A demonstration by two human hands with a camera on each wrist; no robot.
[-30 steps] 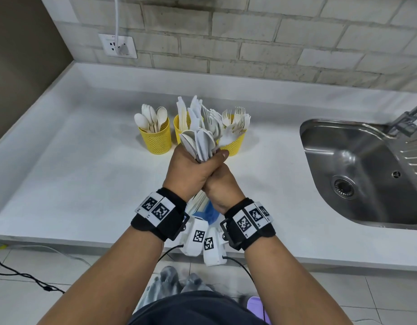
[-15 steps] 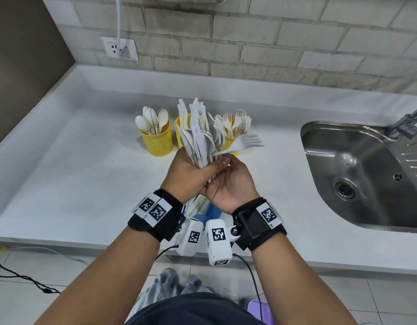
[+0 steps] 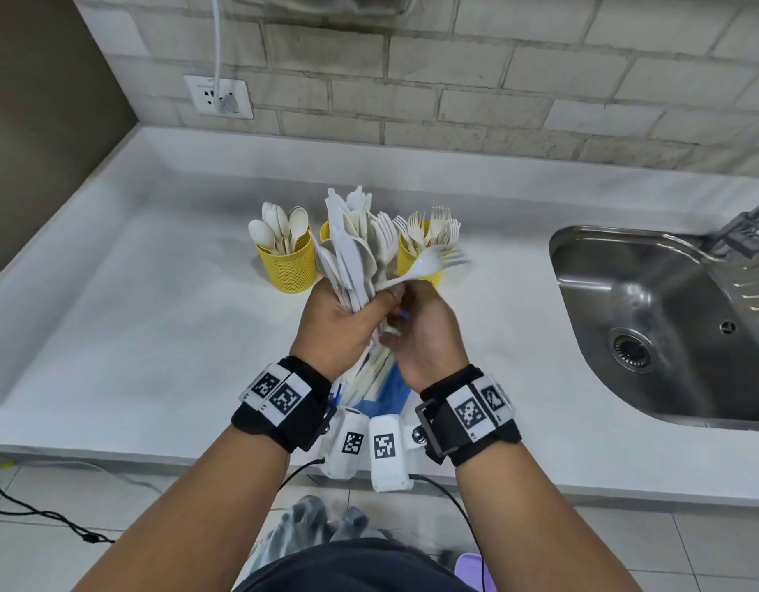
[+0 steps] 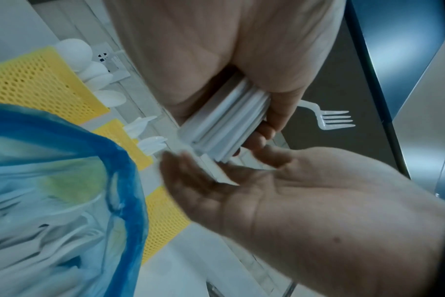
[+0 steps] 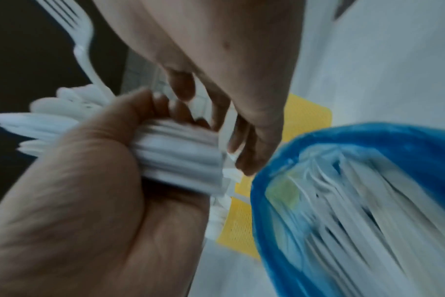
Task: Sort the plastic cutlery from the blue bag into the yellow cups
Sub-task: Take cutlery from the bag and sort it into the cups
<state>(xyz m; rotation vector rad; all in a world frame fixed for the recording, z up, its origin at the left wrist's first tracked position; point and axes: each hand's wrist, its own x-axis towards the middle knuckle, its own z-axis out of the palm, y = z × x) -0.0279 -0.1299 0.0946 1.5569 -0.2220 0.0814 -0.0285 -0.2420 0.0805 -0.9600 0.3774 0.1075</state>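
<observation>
1. A bundle of white cutlery (image 3: 355,254) is held at the centre of the head view, handles down and heads up. Its long axis runs nearly upright, tilted slightly toward the upper left.
2. One fork (image 3: 429,264) is splayed out of the bundle; its tines are pointed toward the right of the frame, its long axis close to level. It seems to be singled out so that it can be dropped in the fork cup.
3. The left hand (image 3: 335,324) is wrapped tightly round the handles, presumably to keep the remainder together while one piece is drawn.
4. The right hand (image 3: 424,335) is loosely curled at the handle ends, fingers touching them; whether the fork's handle is pinched cannot be told.
5. The blue bag (image 3: 388,388) lies below the hands, near the surface's front edge, more cutlery inside.
6. Three yellow cups stand behind on the surface (image 3: 155,318): spoon cup (image 3: 288,267) left, middle cup (image 3: 325,231) mostly hidden, fork cup (image 3: 418,258) right.
</observation>
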